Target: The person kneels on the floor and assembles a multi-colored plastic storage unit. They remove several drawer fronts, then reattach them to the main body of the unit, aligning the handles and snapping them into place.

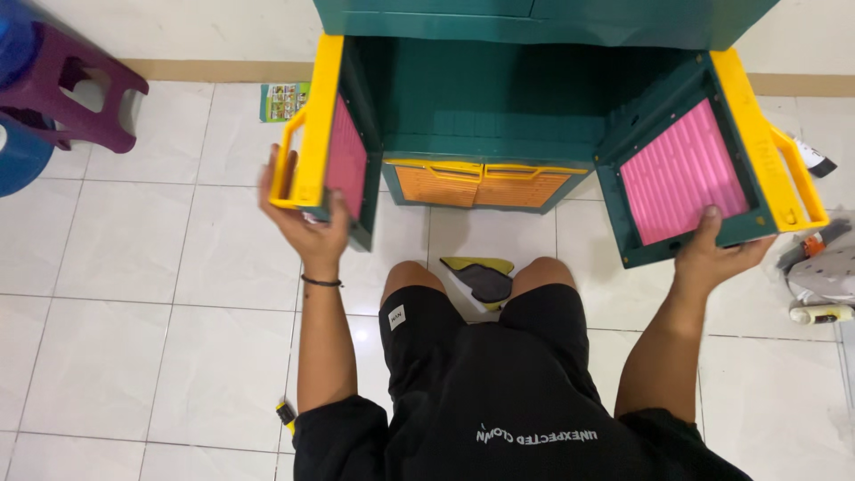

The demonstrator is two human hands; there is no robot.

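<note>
- Fingers (270,171) of our left hand (307,223) curl round the lower edge of the left door (334,142), grasping it; the thumb (337,207) presses on the door's inner face near its bottom corner.
- Our left wrist carries a thin dark band (321,282).
- That left door is swung wide open: green frame, pink ribbed panel inside, yellow strip and yellow handle (287,156) on the outer edge.
- Left of it all, a purple stool (78,85) stands on the white tile floor (142,356), with a blue tub (20,151) partly under it and a small printed leaflet (285,100) by the wall.
- Between the doors we see the green cabinet (499,89), its inside bare and dark green.
- Below the opening sit two orange drawers (481,185) with yellow trim, side by side and closed.
- Our knees (410,274) in black shorts rest just before the drawers; a yellow-and-black flat piece (482,276) lies on the floor between them.
- Near our left elbow a small yellow-and-black object (285,414) lies on the tiles; we cannot tell what it is.
- To the right, the right door (686,174) is open too, tilted toward us, its pink panel facing up.
- Our right hand (717,254) holds this door from beneath, thumb (710,218) on the green frame, fingers hidden under the bottom edge, so we grasp it.
- A yellow handle (797,174) runs along its outer side.
- At the far right, a grey bag (824,272) and some small items lie on the floor.
</note>
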